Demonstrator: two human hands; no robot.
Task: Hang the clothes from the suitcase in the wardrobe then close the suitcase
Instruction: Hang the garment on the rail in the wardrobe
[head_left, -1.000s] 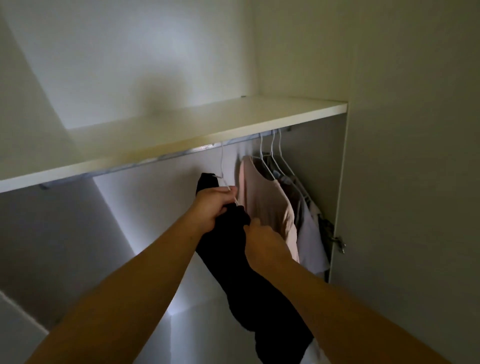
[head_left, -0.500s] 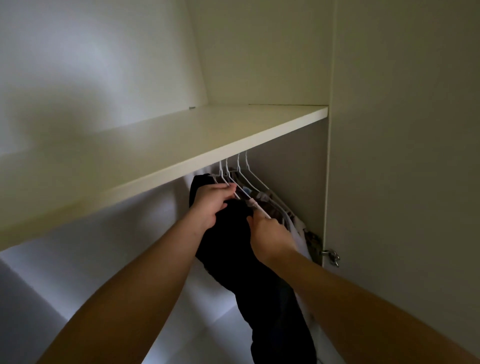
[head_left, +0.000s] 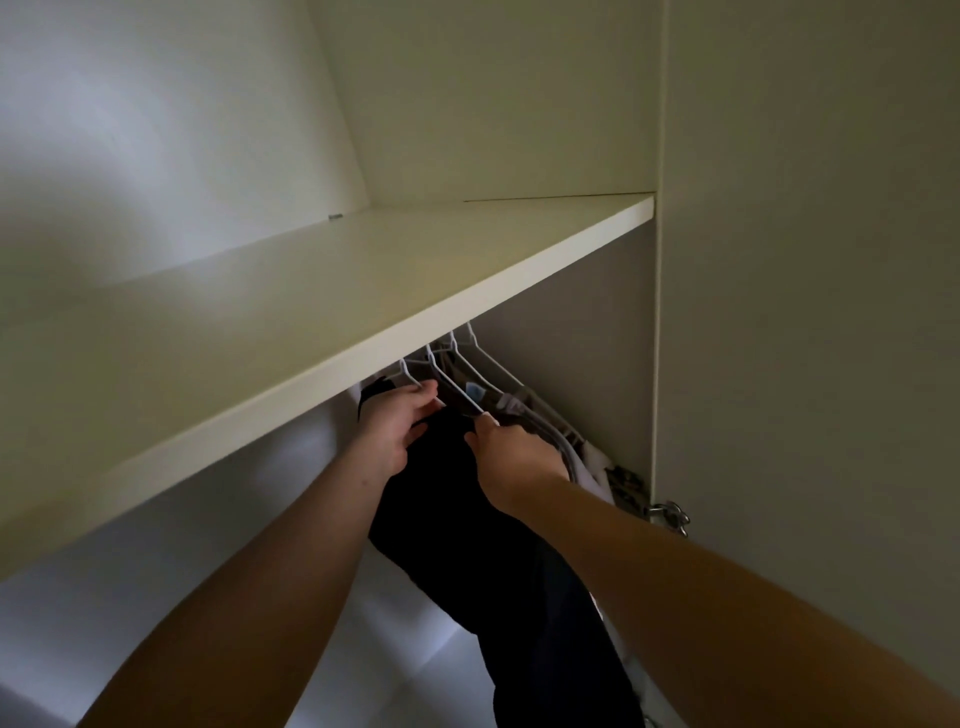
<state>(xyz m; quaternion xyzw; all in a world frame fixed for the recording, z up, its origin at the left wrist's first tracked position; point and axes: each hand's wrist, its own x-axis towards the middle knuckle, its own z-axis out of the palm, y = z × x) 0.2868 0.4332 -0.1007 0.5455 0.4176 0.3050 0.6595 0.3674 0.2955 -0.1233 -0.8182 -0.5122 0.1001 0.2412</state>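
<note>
A black garment (head_left: 467, 525) hangs on a white wire hanger (head_left: 410, 376) under the wardrobe shelf (head_left: 363, 291). My left hand (head_left: 397, 423) holds the garment's top at the hanger's left shoulder. My right hand (head_left: 511, 457) pinches the garment's right shoulder where the wire runs. To the right hang several other clothes (head_left: 550, 423) on white hangers (head_left: 467, 358), pressed close together. The rail is hidden by the shelf. The suitcase is out of view.
The wardrobe's right side panel (head_left: 587, 332) and an open door (head_left: 805, 312) with a metal hinge (head_left: 667, 514) stand to the right. The back wall (head_left: 156, 130) rises above the shelf. Pale space lies left of the black garment.
The view has tilted up and closer, so the shelf now hides the rail. The black garment and hanger slid right, against the other clothes. Both hands stay on its shoulders.
</note>
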